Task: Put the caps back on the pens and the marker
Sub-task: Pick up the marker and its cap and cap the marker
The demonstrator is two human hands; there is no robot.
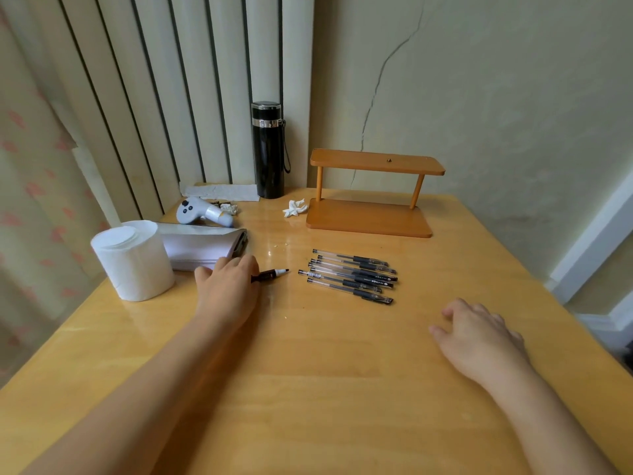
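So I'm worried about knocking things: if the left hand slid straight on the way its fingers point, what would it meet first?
Probably the white pouch: the left hand, resting on the marker, already has fingertips at its near edge.

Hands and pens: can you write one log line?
left hand: on uncapped black marker | right hand: empty, resting on table | clear pens: grouped

Black flask (pixel 268 150) upright at wall; wooden shelf (pixel 371 193) beside; tissue roll (pixel 133 260) left; crumpled tissue (pixel 294 208).

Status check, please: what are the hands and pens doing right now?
Left hand over the marker, grip unclear. Right hand empty on table. Pens grouped, untouched. Nothing blocking.
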